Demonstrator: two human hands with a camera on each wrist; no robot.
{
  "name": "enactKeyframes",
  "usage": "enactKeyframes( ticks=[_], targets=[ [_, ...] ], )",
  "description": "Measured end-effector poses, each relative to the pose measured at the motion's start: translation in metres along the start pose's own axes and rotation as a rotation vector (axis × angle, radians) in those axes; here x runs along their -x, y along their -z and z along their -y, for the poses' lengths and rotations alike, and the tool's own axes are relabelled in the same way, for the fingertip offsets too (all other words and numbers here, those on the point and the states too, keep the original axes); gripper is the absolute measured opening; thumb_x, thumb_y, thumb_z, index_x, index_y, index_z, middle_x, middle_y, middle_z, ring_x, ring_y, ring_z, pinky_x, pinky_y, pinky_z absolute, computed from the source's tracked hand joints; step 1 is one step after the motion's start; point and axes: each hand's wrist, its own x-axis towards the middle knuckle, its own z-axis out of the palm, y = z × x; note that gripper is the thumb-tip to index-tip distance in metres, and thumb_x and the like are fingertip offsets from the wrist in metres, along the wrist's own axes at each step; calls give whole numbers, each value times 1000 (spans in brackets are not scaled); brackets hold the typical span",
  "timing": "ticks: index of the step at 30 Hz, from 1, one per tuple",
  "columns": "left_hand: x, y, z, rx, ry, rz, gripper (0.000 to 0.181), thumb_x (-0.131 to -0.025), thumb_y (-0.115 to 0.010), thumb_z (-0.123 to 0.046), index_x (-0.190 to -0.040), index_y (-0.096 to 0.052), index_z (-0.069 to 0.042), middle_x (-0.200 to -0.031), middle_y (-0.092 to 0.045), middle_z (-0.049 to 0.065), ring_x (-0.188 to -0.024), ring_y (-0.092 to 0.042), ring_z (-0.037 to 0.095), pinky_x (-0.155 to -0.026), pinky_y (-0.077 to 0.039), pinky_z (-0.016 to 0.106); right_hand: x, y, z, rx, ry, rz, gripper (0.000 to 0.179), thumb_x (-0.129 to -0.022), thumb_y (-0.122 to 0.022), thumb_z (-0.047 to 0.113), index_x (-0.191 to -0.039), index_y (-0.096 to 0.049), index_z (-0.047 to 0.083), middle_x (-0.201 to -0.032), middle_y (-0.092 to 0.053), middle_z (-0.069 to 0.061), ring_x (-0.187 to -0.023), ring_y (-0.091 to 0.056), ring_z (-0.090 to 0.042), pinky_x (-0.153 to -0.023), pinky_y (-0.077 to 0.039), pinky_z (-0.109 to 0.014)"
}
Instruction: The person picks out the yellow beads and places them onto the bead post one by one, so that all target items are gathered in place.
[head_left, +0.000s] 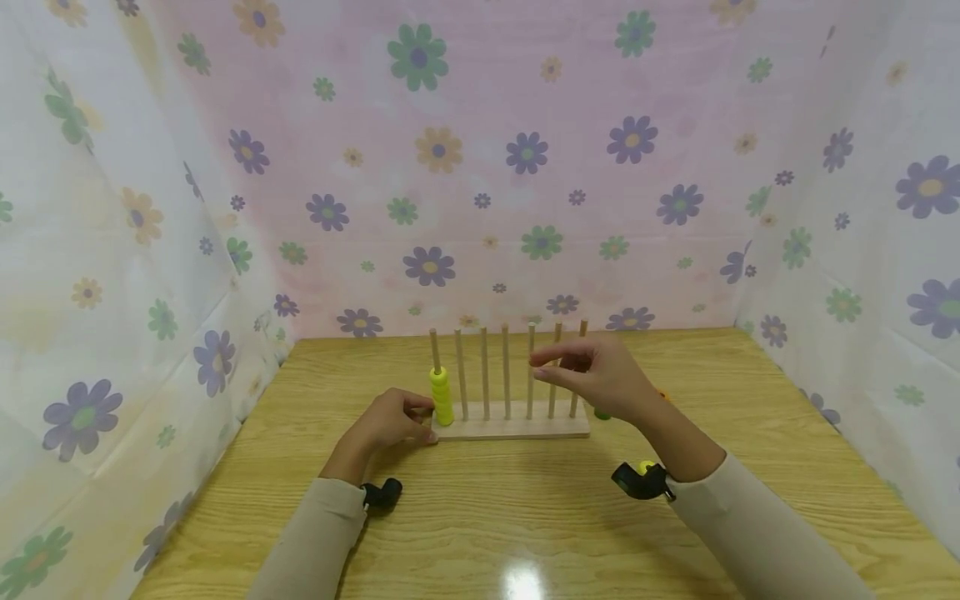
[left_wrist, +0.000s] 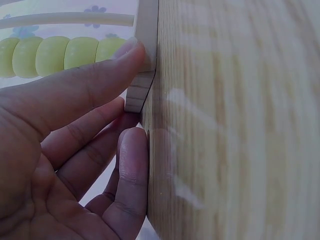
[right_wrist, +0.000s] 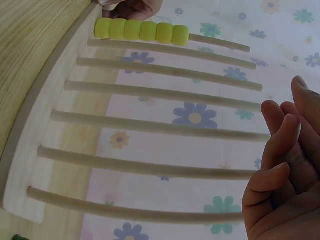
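A wooden peg rack (head_left: pixel 510 429) stands upright on the table, with several thin pegs rising from its flat base. Yellow beads (head_left: pixel 442 397) are stacked on its leftmost peg, and the top of that peg shows above them. My left hand (head_left: pixel 393 419) grips the left end of the base. In the left wrist view its thumb (left_wrist: pixel 95 82) lies over the base, with the fingers around the end. My right hand (head_left: pixel 600 375) hovers by the upper part of the right-hand pegs. Its fingers are loosely bent, and no bead is visible between them in the right wrist view.
Right of the rack, a small green piece (head_left: pixel 602 413) and an orange piece (head_left: pixel 663 395) lie partly behind my right hand and forearm. A yellow piece (head_left: pixel 647 466) shows behind the right wrist camera (head_left: pixel 641 482). Flowered cloth (head_left: pixel 480 167) encloses the wooden table (head_left: pixel 480 517) at back and sides.
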Motion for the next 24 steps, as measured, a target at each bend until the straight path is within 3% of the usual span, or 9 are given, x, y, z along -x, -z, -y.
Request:
enactKeyframes(
  ticks=[3, 8, 18, 24],
  targets=[
    [0, 0, 0, 4, -2, 2, 57, -76, -94, -21, -129, -75, -18, -121, -73, -1, -108, -66, 17, -96, -56, 45, 5, 4, -4, -6, -27, 2, 18, -95, -77, 31, -113, -80, 26, -88, -75, -2, -56, -52, -17, -51, -44, -29],
    [0, 1, 1, 2, -2, 6, 58, -76, -94, -23, -130, -74, -19, -122, -73, -2, -109, -66, 18, -97, -56, 46, 11, 7, -11, -15, -49, -1, 19, -96, -76, 31, -115, -80, 27, -97, -76, -5, -59, -55, -18, -52, -46, -30],
    [-3, -1, 3, -6, -21, 13, 56, -77, -94, -21, -129, -75, -18, -111, -73, -2, -94, -62, 17, -85, -54, 38, 25, 14, -22, 35, -86, -18, 20, -96, -75, 36, -116, -78, 33, -81, -71, 4, -57, -56, -26, -49, -47, -31],
    [-4, -1, 4, -8, -14, 10, 56, -76, -94, -20, -129, -75, -19, -108, -72, -2, -91, -60, 18, -83, -52, 36, 36, 22, -34, 94, -83, -45, 22, -96, -76, 33, -118, -78, 30, -89, -73, 5, -57, -54, -17, -50, -46, -29]
  ],
)
